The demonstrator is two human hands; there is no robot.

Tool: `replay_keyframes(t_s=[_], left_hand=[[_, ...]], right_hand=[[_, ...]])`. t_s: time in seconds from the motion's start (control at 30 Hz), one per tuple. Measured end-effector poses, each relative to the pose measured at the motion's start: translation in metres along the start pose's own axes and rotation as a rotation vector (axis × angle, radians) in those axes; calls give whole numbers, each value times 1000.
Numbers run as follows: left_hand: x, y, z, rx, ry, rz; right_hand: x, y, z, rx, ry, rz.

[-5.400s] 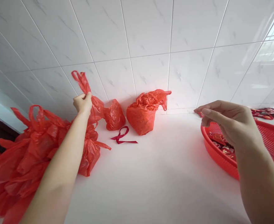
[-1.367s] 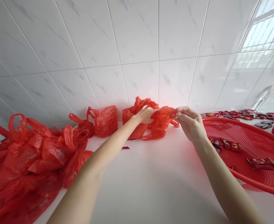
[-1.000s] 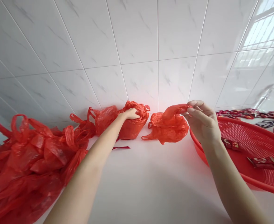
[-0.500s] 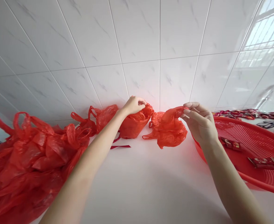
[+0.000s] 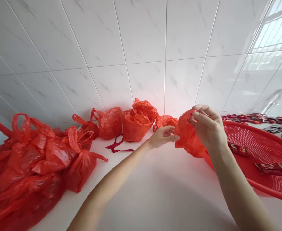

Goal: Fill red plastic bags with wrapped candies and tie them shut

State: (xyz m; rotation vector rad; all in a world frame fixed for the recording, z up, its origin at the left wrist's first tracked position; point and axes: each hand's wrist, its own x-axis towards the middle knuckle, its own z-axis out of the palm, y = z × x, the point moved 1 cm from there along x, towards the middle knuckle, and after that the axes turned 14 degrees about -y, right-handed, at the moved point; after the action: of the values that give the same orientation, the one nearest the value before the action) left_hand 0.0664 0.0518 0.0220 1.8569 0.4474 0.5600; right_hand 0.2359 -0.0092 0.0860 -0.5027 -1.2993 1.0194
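Observation:
My right hand [image 5: 209, 126] pinches the top edge of a thin red plastic bag [image 5: 191, 138], which hangs limp beside the red basket. My left hand [image 5: 163, 136] is at the bag's left side, thumb and fingers apart, their tips at its edge. Whether they touch the plastic is hard to tell. Behind my left hand lies another red plastic bag [image 5: 166, 121], partly covered. To the left, a red pouch stuffed with crumpled red bags [image 5: 139, 122] stands against the wall.
Filled, knotted red bags [image 5: 40, 160] are heaped on the left, with a smaller bag [image 5: 111, 123] by the wall. A dark red ribbon [image 5: 120, 148] lies on the white table [image 5: 150, 195]. At right, a red mesh basket [image 5: 258, 138] holds a few wrapped packets [image 5: 273, 168]. Small packets [image 5: 249, 118] lie behind it.
My left hand has left the stuffed pouch and moved right to the hanging bag. The bag in my right hand has shifted right. More of the ribbon and the left heap shows.

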Motion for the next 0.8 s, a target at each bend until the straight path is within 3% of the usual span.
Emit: replay_keyframes(t_s=[0.17, 0.3, 0.43, 0.53, 0.67, 0.8], left_hand=[[-9, -8, 6, -6, 41, 57], [-19, -10, 5, -156, 173, 113], [-29, -11, 3, -129, 329, 151], [-34, -11, 3, -157, 359, 132], [-42, -13, -9, -224, 399, 92], [-58, -23, -38, -144, 548, 18]], right_hand=[[0, -2, -4, -71, 26, -38], [-2, 3, -6, -486, 28, -69], [-2, 22, -2, -803, -155, 61], [-1, 32, 1, -795, -278, 188], [1, 28, -5, -649, -293, 359], [1, 5, -19, -546, -221, 298]])
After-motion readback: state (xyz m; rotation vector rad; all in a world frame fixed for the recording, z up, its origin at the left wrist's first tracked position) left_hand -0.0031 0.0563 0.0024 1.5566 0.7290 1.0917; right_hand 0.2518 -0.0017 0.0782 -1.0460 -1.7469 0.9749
